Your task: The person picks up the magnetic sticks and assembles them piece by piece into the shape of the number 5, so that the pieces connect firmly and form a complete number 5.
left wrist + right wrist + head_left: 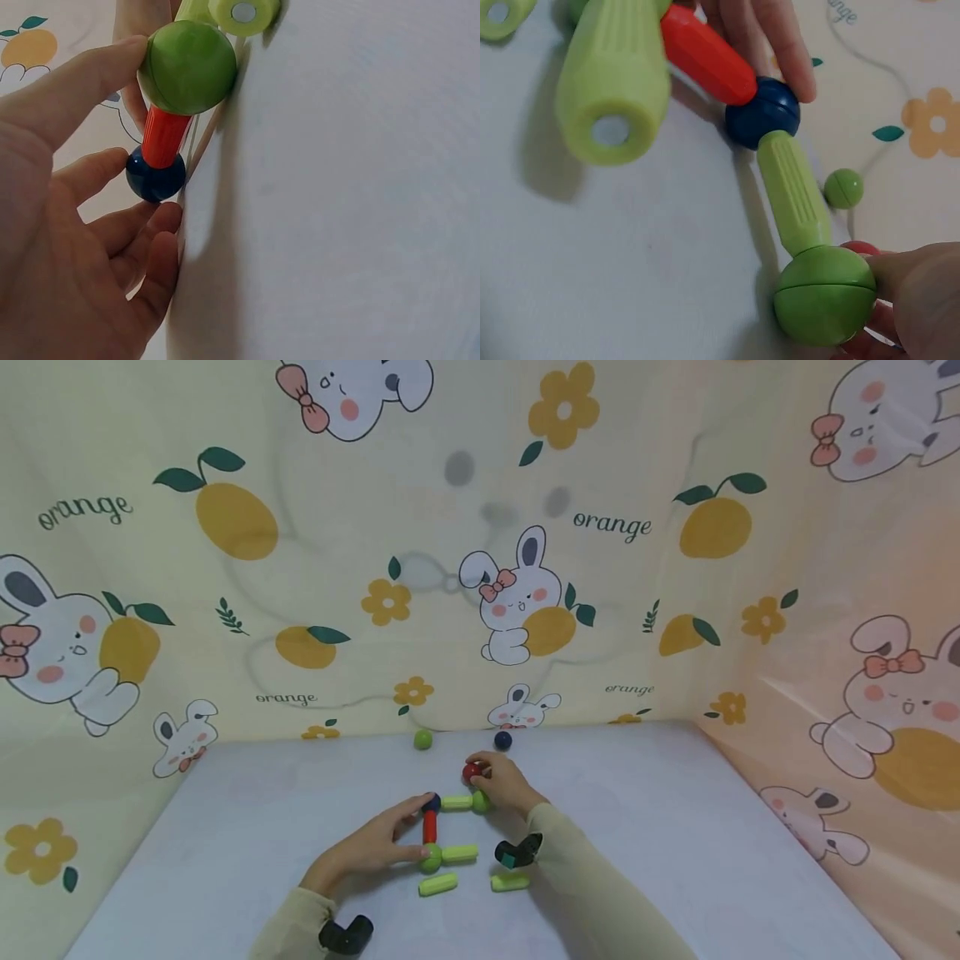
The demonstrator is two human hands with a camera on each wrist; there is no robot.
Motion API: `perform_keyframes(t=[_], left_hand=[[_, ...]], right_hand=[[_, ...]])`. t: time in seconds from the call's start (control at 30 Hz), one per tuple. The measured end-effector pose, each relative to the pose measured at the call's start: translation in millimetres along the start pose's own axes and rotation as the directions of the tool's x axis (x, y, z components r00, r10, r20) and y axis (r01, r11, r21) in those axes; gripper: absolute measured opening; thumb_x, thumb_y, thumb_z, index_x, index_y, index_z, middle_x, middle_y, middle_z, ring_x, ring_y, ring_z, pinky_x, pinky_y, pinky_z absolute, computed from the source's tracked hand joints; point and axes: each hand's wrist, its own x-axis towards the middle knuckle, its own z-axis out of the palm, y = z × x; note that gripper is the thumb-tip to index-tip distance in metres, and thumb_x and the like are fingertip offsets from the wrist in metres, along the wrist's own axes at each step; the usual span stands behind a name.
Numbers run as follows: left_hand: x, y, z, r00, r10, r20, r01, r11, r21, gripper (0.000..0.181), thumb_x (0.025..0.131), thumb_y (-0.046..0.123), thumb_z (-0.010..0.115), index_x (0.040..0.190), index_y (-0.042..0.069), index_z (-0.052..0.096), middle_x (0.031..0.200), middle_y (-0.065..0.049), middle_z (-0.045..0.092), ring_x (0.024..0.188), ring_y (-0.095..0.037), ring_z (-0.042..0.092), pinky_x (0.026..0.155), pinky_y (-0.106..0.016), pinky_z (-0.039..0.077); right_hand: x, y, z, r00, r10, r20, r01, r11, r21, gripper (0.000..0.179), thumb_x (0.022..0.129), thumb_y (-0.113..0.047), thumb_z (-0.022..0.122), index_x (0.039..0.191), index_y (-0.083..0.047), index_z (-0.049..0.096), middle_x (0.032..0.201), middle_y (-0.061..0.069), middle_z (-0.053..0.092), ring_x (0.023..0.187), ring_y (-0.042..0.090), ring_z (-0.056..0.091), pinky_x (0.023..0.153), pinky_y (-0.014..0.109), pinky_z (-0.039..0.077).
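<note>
A magnetic ball-and-rod frame lies on the table. Its red rod [430,827] joins a dark blue ball [432,802] to a green ball [431,858]. From each of these a light green rod reaches right; the far rod [793,196] ends in another green ball [825,296]. My left hand [367,839] holds the frame's left side, thumb against the near green ball [189,67] and a finger touching the blue ball [155,176]. Beside the far right green ball, my right hand [512,785] pinches a red ball [471,773], mostly hidden in the right wrist view.
Two loose light green rods, one left [438,885] and one right [510,882], lie in front of the frame. Near the back edge sit a green ball [423,739] and a dark blue ball [503,741]. A patterned curtain [450,635] stands behind the white table [637,810].
</note>
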Motion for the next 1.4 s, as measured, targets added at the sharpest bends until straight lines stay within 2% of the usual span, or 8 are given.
perform_keyframes(t=[0.27,0.53,0.77,0.93,1.07,1.23,1.3,1.4], left_hand=[[-0.4,4.7,1.4,1.0,-0.03,0.002,0.03,1.0,-0.008,0.085,0.09,0.039,0.075,0.16,0.019,0.03,0.165,-0.018,0.029,0.143,-0.042,0.041,0.116,-0.059,0.037],[-1.1,5.7,0.1,0.999,-0.053,-0.002,0.053,0.998,-0.023,0.086,0.09,0.039,0.076,0.16,0.021,0.03,0.167,-0.016,0.027,0.147,-0.041,0.037,0.119,-0.057,0.033],[-0.6,5.1,1.4,0.999,-0.04,0.008,0.04,0.999,-0.018,0.086,0.09,0.038,0.076,0.16,0.02,0.029,0.167,-0.016,0.027,0.146,-0.041,0.038,0.119,-0.057,0.033],[0.0,3.0,2.8,0.999,-0.039,0.014,0.039,0.999,-0.027,0.086,0.09,0.037,0.075,0.161,0.02,0.029,0.167,-0.016,0.026,0.146,-0.041,0.037,0.12,-0.058,0.032],[0.7,1.6,3.9,0.999,-0.042,0.018,0.043,0.999,-0.027,0.086,0.09,0.038,0.075,0.161,0.021,0.028,0.167,-0.015,0.026,0.147,-0.04,0.037,0.12,-0.057,0.032],[0.1,1.6,3.5,0.999,-0.046,0.011,0.046,0.999,-0.011,0.086,0.09,0.04,0.075,0.161,0.022,0.028,0.167,-0.013,0.027,0.146,-0.039,0.038,0.12,-0.056,0.033],[-0.7,2.3,2.8,0.999,-0.046,0.005,0.047,0.999,-0.01,0.086,0.09,0.04,0.075,0.16,0.022,0.029,0.167,-0.013,0.027,0.146,-0.039,0.038,0.12,-0.057,0.032],[-1.8,3.5,1.9,0.999,-0.04,0.008,0.04,0.999,-0.015,0.086,0.091,0.039,0.075,0.161,0.02,0.028,0.167,-0.015,0.026,0.147,-0.041,0.037,0.121,-0.057,0.031]], right_hand=[[-9.4,9,-12,0.999,-0.017,-0.046,0.019,0.999,0.041,0.036,0.098,-0.008,0.063,0.134,-0.01,0.062,0.132,0.016,0.064,0.108,0.025,0.063,0.094,0.04,0.055],[-24.9,21,-25,0.994,-0.036,-0.107,0.046,0.995,0.09,0.036,0.094,-0.004,0.067,0.13,-0.008,0.064,0.125,0.017,0.067,0.095,0.022,0.067,0.072,0.03,0.058],[-43.2,31,-30,0.985,-0.095,-0.146,0.107,0.991,0.075,0.034,0.093,-0.003,0.068,0.127,-0.007,0.065,0.12,0.016,0.069,0.091,0.02,0.068,0.082,0.034,0.058],[-60.4,35,-33,0.991,-0.107,-0.08,0.114,0.989,0.099,0.035,0.095,-0.009,0.068,0.13,-0.009,0.064,0.124,0.015,0.069,0.093,0.018,0.067,0.083,0.032,0.057],[-74.5,37,-35,0.991,-0.121,0.053,0.114,0.986,0.126,0.033,0.095,-0.013,0.069,0.127,-0.009,0.064,0.124,0.014,0.069,0.094,0.016,0.065,0.083,0.027,0.054],[-83.3,35,-37,0.952,-0.164,0.257,0.123,0.978,0.169,0.027,0.095,-0.014,0.07,0.121,-0.008,0.063,0.12,0.012,0.068,0.096,0.018,0.063,0.083,0.024,0.051],[-83.7,34,-36,0.94,-0.175,0.294,0.131,0.978,0.164,0.026,0.094,-0.013,0.071,0.118,-0.008,0.063,0.117,0.011,0.068,0.096,0.018,0.061,0.082,0.024,0.05],[-83.9,34,-31,0.935,-0.177,0.309,0.138,0.98,0.144,0.023,0.093,-0.012,0.071,0.115,-0.009,0.064,0.113,0.008,0.068,0.092,0.016,0.059,0.079,0.023,0.049]])
